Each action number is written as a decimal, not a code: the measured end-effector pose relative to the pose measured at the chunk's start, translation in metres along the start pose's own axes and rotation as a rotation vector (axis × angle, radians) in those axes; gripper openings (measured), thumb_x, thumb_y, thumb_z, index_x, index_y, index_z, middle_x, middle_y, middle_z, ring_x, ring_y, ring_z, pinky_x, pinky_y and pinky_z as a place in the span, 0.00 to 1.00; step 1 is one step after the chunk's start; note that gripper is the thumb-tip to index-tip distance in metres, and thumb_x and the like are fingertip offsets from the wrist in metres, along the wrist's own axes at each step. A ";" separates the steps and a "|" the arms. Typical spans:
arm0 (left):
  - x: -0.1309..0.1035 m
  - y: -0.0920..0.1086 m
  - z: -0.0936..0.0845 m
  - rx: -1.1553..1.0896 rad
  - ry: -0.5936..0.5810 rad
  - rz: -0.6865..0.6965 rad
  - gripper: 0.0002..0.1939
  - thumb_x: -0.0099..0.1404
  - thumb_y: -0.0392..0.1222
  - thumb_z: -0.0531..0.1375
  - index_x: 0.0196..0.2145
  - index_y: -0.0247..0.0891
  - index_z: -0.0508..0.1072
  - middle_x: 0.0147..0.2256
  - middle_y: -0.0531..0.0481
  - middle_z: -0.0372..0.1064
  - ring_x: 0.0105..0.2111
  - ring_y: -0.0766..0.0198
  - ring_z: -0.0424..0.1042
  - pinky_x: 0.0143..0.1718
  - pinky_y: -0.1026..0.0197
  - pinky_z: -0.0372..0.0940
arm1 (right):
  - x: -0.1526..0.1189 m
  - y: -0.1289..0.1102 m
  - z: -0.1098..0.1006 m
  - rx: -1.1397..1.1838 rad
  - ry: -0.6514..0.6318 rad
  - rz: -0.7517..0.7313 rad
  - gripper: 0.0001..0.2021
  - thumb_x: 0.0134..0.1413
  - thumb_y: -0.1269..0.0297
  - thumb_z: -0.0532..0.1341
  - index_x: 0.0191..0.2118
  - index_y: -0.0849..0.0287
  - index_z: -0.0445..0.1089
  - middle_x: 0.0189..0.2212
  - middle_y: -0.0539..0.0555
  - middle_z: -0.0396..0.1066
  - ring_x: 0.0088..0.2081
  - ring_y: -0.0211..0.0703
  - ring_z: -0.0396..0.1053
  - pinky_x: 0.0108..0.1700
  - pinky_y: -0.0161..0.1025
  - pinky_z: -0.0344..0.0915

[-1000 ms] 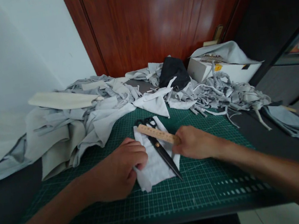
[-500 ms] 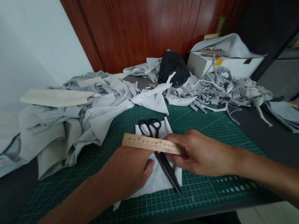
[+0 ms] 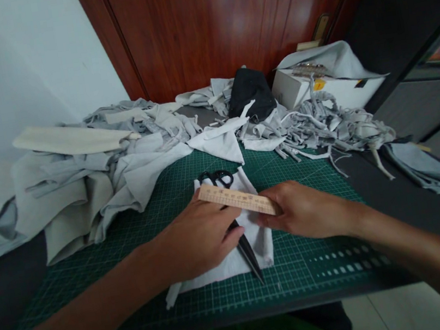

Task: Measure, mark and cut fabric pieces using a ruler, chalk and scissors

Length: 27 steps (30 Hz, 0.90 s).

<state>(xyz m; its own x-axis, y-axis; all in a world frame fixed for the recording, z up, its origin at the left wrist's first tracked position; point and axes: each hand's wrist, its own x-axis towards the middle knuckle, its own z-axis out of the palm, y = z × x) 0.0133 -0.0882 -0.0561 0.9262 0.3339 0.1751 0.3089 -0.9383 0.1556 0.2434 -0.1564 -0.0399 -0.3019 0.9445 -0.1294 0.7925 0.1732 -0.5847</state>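
A wooden ruler [image 3: 241, 199] is gripped near its right end in my right hand [image 3: 303, 207], thumb on top. My left hand [image 3: 198, 237] is closed around the middle of black-handled scissors [image 3: 250, 257], its thumb and forefinger across their pivot area. The ruler's left end lies against the back of my left hand, whose other fingers are hidden. Under the scissors is a piece of white cloth [image 3: 223, 272], with its right edge folded or rolled. This cloth lies on a green cutting mat [image 3: 295, 280].
Heaped grey and white cloth [image 3: 130, 173] covers the left and back. At the right back are tangled cloth strips [image 3: 322, 127], a black cloth bundle [image 3: 251, 94] and a white box [image 3: 337, 95]. A thin white strip [image 3: 173, 295] lies by the mat's front edge.
My left hand has moved right onto the scissors' middle. The ruler has shifted right with my right hand. The scissors look unmoved on the mat.
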 end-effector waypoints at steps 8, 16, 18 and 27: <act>0.044 0.014 0.007 -0.010 -0.100 -0.009 0.11 0.70 0.41 0.63 0.48 0.35 0.75 0.53 0.39 0.73 0.57 0.46 0.70 0.63 0.44 0.61 | -0.006 0.044 -0.025 -0.382 0.176 0.314 0.17 0.68 0.50 0.60 0.31 0.56 0.69 0.25 0.53 0.72 0.25 0.44 0.67 0.28 0.39 0.55; 0.049 0.020 0.015 -0.063 -0.139 -0.032 0.35 0.68 0.56 0.67 0.62 0.29 0.68 0.68 0.33 0.62 0.69 0.46 0.60 0.70 0.45 0.53 | -0.007 0.094 -0.041 -0.667 0.238 0.503 0.23 0.71 0.46 0.55 0.46 0.66 0.71 0.37 0.69 0.78 0.42 0.63 0.77 0.40 0.47 0.66; 0.050 0.022 0.019 -0.073 -0.159 -0.031 0.42 0.67 0.59 0.66 0.67 0.27 0.63 0.70 0.31 0.58 0.72 0.45 0.56 0.71 0.45 0.51 | -0.006 0.087 -0.039 -0.753 0.415 0.473 0.27 0.68 0.44 0.59 0.49 0.69 0.70 0.42 0.75 0.77 0.48 0.69 0.75 0.44 0.51 0.67; 0.047 0.030 0.026 -0.140 -0.231 0.031 0.50 0.68 0.68 0.61 0.73 0.31 0.54 0.74 0.32 0.46 0.76 0.42 0.41 0.73 0.36 0.41 | 0.026 0.059 -0.020 -0.209 0.336 -0.075 0.21 0.66 0.54 0.64 0.56 0.64 0.70 0.29 0.50 0.71 0.29 0.42 0.67 0.32 0.37 0.59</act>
<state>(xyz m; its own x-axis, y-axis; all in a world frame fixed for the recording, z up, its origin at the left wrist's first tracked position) 0.0720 -0.1029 -0.0681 0.9644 0.2612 -0.0417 0.2619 -0.9207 0.2895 0.2935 -0.1163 -0.0617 -0.2006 0.9598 0.1963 0.8760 0.2655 -0.4028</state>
